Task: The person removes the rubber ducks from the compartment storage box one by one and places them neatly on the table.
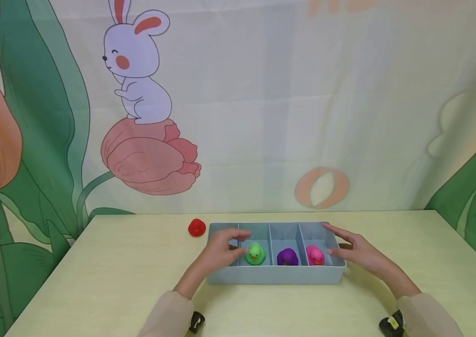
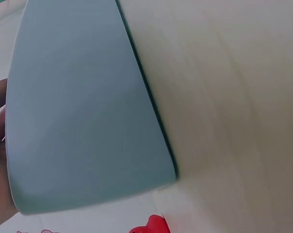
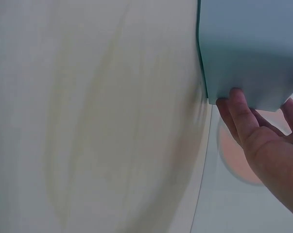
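A long blue-grey box (image 1: 273, 275) with a row of compartments stands on the table. Inside it sit a green toy duck (image 1: 255, 254), a purple toy duck (image 1: 287, 257) and a pink toy duck (image 1: 316, 255), each in its own compartment. My left hand (image 1: 220, 250) reaches over the box's left part, thumb and index finger apart beside the green duck. At the right end is my right hand (image 1: 362, 252); in the right wrist view its extended fingers (image 3: 241, 107) touch the end wall, while its thumb lies over the rim near the pink duck.
A red toy duck (image 1: 197, 228) lies on the pale table (image 1: 137, 262), just left of the box's back corner. Behind the table hangs a printed cloth (image 1: 238, 117) with a rabbit and flowers. Dark bands show at both sleeves.
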`<state>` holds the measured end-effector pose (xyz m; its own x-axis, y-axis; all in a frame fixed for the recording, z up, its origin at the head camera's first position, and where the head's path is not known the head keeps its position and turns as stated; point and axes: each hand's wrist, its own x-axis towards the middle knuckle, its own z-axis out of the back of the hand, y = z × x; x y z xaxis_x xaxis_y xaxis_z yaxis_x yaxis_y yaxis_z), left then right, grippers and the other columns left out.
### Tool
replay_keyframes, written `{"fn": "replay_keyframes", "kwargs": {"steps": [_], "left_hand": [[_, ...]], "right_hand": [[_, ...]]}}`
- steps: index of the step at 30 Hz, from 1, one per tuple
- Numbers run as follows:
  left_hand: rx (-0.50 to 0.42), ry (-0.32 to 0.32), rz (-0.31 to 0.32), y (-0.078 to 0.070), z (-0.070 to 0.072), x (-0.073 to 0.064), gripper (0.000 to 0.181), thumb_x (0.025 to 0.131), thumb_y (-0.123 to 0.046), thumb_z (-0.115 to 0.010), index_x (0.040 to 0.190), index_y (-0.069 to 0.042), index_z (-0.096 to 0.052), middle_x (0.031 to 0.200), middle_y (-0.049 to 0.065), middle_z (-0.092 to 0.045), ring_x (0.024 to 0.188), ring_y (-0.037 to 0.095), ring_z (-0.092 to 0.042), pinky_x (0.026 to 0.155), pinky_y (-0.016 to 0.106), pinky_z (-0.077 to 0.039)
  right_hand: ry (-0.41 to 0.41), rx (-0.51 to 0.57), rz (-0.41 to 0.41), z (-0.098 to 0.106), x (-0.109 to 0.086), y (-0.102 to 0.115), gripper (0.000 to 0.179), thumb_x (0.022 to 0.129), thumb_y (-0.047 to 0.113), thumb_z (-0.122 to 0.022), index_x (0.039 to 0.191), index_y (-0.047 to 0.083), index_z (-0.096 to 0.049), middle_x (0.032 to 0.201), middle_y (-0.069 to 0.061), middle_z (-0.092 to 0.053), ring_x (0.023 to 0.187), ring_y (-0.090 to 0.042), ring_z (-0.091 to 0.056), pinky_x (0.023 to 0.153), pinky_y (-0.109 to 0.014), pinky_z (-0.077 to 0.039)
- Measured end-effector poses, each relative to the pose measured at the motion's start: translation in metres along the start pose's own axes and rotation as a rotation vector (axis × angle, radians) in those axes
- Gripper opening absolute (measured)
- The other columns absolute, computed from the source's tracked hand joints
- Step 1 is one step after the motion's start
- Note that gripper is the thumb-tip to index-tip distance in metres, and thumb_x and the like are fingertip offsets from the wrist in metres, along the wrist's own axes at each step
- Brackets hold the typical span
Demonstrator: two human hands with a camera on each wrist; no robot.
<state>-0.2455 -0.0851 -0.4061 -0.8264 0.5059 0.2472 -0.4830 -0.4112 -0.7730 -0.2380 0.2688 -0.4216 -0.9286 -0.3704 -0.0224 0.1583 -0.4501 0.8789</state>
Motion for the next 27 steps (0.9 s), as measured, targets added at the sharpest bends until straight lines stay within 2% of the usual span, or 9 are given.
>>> {"fn": "replay_keyframes", "kwargs": {"steps": [5, 12, 16, 23, 27], "left_hand": [[0.107, 0.053, 0.004, -0.005, -0.003, 0.005, 0.038, 0.081, -0.005, -0.067, 0.118, 0.001, -0.058, 0.112, 0.015, -0.061, 0.101, 0.029, -0.055, 0.081, 0.032, -0.050], [0.281, 0.136, 0.061, -0.011, -0.008, 0.014, 0.038, 0.082, -0.010, -0.067, 0.118, -0.003, -0.060, 0.114, 0.008, -0.061, 0.102, 0.021, -0.055, 0.087, 0.033, -0.047], [0.371, 0.171, 0.087, -0.014, -0.010, 0.019, 0.036, 0.083, -0.012, -0.066, 0.118, -0.004, -0.061, 0.113, 0.007, -0.062, 0.102, 0.020, -0.056, 0.086, 0.032, -0.048], [0.519, 0.224, 0.097, -0.019, -0.013, 0.028, 0.030, 0.082, -0.011, -0.066, 0.111, -0.004, -0.065, 0.106, 0.004, -0.065, 0.090, 0.015, -0.057, 0.075, 0.023, -0.048], [0.586, 0.254, 0.091, -0.020, -0.015, 0.032, 0.026, 0.081, -0.010, -0.066, 0.107, -0.005, -0.068, 0.091, 0.000, -0.065, 0.074, 0.012, -0.050, 0.062, 0.019, -0.041]], "right_hand": [[-0.002, -0.001, 0.003, 0.000, 0.000, 0.001, 0.067, 0.087, 0.022, -0.061, 0.143, 0.010, -0.028, 0.148, -0.023, -0.015, 0.118, -0.054, -0.036, 0.091, -0.055, -0.040], [-0.001, 0.001, 0.000, 0.000, -0.001, 0.001, 0.066, 0.087, 0.021, -0.061, 0.144, 0.011, -0.028, 0.148, -0.022, -0.014, 0.119, -0.054, -0.035, 0.091, -0.055, -0.041], [-0.003, 0.001, 0.000, 0.000, 0.000, 0.000, 0.067, 0.087, 0.022, -0.062, 0.143, 0.011, -0.028, 0.148, -0.022, -0.015, 0.119, -0.054, -0.035, 0.091, -0.055, -0.040], [-0.003, -0.005, -0.013, 0.001, 0.001, -0.001, 0.067, 0.086, 0.021, -0.062, 0.143, 0.010, -0.029, 0.148, -0.023, -0.015, 0.118, -0.055, -0.035, 0.091, -0.055, -0.041], [-0.001, 0.001, -0.011, 0.000, 0.001, -0.001, 0.067, 0.086, 0.021, -0.062, 0.143, 0.009, -0.029, 0.148, -0.023, -0.015, 0.118, -0.055, -0.035, 0.091, -0.055, -0.041]]}}
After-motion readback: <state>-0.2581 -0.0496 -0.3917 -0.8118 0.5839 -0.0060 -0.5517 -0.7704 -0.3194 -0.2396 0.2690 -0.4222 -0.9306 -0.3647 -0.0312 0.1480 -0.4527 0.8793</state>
